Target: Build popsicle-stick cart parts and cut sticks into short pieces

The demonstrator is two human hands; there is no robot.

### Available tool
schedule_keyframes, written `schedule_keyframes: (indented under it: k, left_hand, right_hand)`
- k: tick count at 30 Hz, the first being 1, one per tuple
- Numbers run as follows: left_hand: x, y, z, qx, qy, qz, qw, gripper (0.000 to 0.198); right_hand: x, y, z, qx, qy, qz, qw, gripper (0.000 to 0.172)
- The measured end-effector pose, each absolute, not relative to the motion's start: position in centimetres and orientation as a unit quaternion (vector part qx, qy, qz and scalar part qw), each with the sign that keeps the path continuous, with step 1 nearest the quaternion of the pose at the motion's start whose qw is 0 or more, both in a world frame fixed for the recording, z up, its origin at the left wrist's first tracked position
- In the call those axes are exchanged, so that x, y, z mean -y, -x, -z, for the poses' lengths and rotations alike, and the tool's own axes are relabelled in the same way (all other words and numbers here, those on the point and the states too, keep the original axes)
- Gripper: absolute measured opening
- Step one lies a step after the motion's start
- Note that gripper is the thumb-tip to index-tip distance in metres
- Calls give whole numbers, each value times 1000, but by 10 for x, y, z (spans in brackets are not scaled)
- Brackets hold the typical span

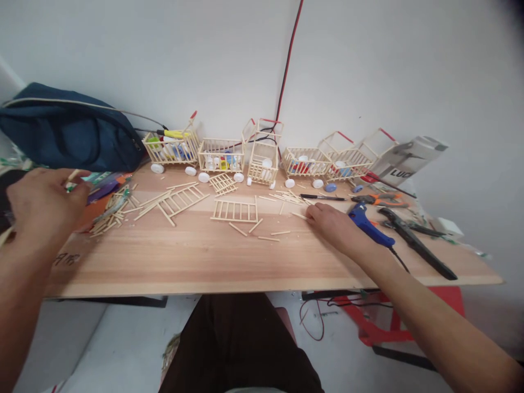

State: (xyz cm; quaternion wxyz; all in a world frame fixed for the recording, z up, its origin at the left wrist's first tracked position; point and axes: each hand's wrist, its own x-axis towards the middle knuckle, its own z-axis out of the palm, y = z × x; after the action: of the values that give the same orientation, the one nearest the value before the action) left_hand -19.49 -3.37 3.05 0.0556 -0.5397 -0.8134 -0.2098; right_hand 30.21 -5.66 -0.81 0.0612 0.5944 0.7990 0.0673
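Observation:
My left hand (pixel 45 204) hovers over the table's left end, fingers closed on a thin wooden stick (pixel 72 175), beside a pile of loose sticks (pixel 110 215). My right hand (pixel 333 224) rests on the wooden table (pixel 204 262) right of centre, fingers curled down at a loose stick (pixel 301 215); whether it grips it is unclear. A small stick ladder frame (pixel 235 210) lies flat between the hands, and a longer one (pixel 180 199) to its left. A blue glue gun (pixel 368 225) lies just right of my right hand.
Several stick-built carts (pixel 221 155) with white wheels stand in a row along the wall. A dark blue bag (pixel 69 128) sits at the back left. Pliers (pixel 380 200), a black pen (pixel 323 197), black tools (pixel 417 245) and a grey box (pixel 405 158) crowd the right end.

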Motion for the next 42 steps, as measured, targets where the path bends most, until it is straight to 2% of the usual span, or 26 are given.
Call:
schedule_keyframes:
  k: [4, 8, 10, 14, 18, 22, 26, 30, 33, 36, 38, 40, 42]
  left_hand:
    - [39, 167, -33, 778, 595, 163, 116, 47]
    - [54, 131, -26, 707, 665, 230, 70, 39]
    - [63, 109, -19, 647, 714, 267, 9, 34]
    - [76, 67, -1, 540, 779, 302, -100, 24]
    - [75, 33, 13, 469, 837, 249, -133, 27]
    - [70, 12, 15, 465, 861, 165, -125, 32]
    - [67, 3, 10, 466, 875, 105, -84, 23]
    - [68, 2, 12, 454, 884, 97, -60, 17]
    - [71, 2, 18, 456, 877, 127, -86, 15]
    - [72, -1, 21, 480, 848, 180, -133, 13]
    - [71, -5, 21, 480, 838, 208, -158, 12]
    - [69, -11, 20, 463, 842, 220, -167, 13]
    - [68, -19, 19, 452, 855, 203, -154, 14]
  right_hand:
    - [57, -308, 4, -763, -641, -72, 34, 18]
    - [69, -297, 2, -815, -567, -40, -112, 24]
    - [75, -284, 4, -854, -497, 17, -151, 22]
    - [77, -260, 10, -867, -481, 74, -107, 13]
    - [74, -252, 12, -848, -509, 95, -111, 11]
    - [78, -243, 8, -856, -493, 107, -109, 9]
    - [79, -229, 10, -873, -480, 70, -48, 8]
    - [78, -226, 16, -892, -451, 12, -18, 10]
    - [81, -232, 13, -884, -459, 46, -71, 12]
    - [80, -248, 3, -828, -515, 102, -195, 10]
    - [72, -260, -2, -799, -537, 96, -253, 6]
    - [59, -271, -2, -806, -529, 69, -258, 6]
    - [44, -277, 1, -843, -491, 49, -217, 10]
